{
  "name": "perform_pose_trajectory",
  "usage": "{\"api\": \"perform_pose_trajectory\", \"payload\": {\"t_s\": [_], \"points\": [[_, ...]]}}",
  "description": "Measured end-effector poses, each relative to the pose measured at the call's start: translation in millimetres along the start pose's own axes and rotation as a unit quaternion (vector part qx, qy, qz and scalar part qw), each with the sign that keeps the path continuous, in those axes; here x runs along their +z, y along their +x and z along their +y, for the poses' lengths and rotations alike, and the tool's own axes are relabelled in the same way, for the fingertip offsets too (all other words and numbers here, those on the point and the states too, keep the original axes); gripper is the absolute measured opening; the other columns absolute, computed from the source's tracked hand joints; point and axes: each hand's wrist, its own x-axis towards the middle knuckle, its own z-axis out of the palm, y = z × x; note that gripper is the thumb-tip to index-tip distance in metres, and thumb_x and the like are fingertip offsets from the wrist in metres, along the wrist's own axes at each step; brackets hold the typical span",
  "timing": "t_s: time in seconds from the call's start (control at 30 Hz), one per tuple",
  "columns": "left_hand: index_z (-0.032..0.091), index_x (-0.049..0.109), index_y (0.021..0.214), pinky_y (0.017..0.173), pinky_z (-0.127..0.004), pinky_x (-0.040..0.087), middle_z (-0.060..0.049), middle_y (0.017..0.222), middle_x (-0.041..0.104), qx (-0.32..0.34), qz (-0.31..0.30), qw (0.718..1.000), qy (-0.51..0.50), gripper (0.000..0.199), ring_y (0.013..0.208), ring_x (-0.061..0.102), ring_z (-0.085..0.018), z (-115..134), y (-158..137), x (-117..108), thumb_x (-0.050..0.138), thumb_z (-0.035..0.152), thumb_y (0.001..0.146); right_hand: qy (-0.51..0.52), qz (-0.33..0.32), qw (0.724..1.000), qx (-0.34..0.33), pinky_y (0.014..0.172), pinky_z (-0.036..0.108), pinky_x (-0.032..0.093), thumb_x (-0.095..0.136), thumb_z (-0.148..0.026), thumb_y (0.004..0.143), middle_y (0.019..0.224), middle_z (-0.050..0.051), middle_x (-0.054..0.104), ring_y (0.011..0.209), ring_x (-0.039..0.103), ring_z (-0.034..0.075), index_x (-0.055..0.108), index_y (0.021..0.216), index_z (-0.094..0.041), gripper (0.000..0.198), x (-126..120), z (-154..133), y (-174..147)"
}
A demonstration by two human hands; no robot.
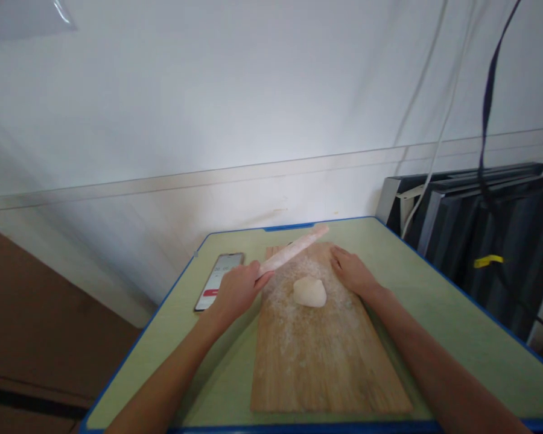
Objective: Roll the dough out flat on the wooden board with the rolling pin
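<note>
Floured board (pixel 326 361): left hand (pixel 235 292) fingers grip rolling pin (pixel 294 248); dough (pixel 309 292) beside flat, spread right hand (pixel 353 270).

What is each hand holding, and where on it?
Left hand grips the pale floured wooden rolling pin at its near end. Right hand holds nothing.

Dough (pixel 309 292) on board (pixel 326 361); phone (pixel 219 281) left; pin (pixel 294 249) behind.
</note>
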Motion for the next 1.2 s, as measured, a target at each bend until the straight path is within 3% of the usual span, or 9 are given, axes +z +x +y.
{"api": "perform_pose_trajectory", "payload": {"t_s": [0.37, 0.7, 0.93, 1.1, 1.2], "points": [[0.016, 0.057, 0.088, 0.056, -0.031, 0.041, -0.011, 0.077, 0.065, 0.043, -0.033, 0.998, -0.028, 0.059, 0.074, 0.062, -0.025, 8.8, -9.9, 12.4, 0.014, 0.057, 0.086, 0.013, 0.012, 1.0, 0.006, 0.095, 0.036, 0.034, 0.03, -0.02, 0.088, 0.121, 0.012, 0.055, 0.11, 0.05, 0.02, 0.048, 0.121, -0.015, 0.038, 2.2, 2.2, -0.7], [0.016, 0.058, 0.09, 0.058, -0.03, 0.04, -0.012, 0.077, 0.065, 0.037, -0.04, 0.998, -0.035, 0.061, 0.075, 0.062, -0.025, 7.4, -9.7, 17.9, 0.014, 0.059, 0.085, 0.022, 0.017, 1.0, 0.001, 0.096, 0.037, 0.034, 0.029, -0.02, 0.087, 0.12, 0.013, 0.056, 0.112, 0.049, 0.02, 0.05, 0.118, -0.014, 0.038, 4.4, 5.6, 0.3], [0.016, 0.057, 0.089, 0.058, -0.029, 0.039, -0.01, 0.077, 0.065, 0.058, -0.046, 0.997, -0.032, 0.061, 0.074, 0.062, -0.023, 1.8, -5.1, 21.3, 0.014, 0.058, 0.085, 0.023, 0.077, 0.992, -0.096, 0.098, 0.037, 0.035, 0.03, -0.011, 0.082, 0.13, 0.016, 0.047, 0.12, 0.042, 0.02, 0.04, 0.128, -0.006, 0.048, 8.6, 6.5, 1.8], [0.016, 0.056, 0.09, 0.057, -0.03, 0.039, -0.01, 0.079, 0.065, 0.065, -0.042, 0.996, -0.032, 0.059, 0.074, 0.061, -0.024, 2.2, -6.1, 22.1, 0.013, 0.057, 0.086, 0.029, 0.072, 0.991, -0.107, 0.099, 0.044, 0.033, 0.033, -0.012, 0.081, 0.13, 0.012, 0.048, 0.119, 0.043, 0.023, 0.044, 0.125, -0.014, 0.046, 7.8, 5.1, -0.9], [0.016, 0.056, 0.091, 0.057, -0.031, 0.039, -0.01, 0.079, 0.065, 0.067, -0.04, 0.997, -0.029, 0.058, 0.074, 0.061, -0.024, 2.6, -6.5, 22.5, 0.014, 0.056, 0.086, 0.049, 0.078, 0.989, -0.117, 0.099, 0.041, 0.034, 0.034, -0.012, 0.08, 0.127, 0.014, 0.049, 0.118, 0.043, 0.022, 0.045, 0.123, -0.012, 0.044, 6.7, 4.0, -1.3]]}}
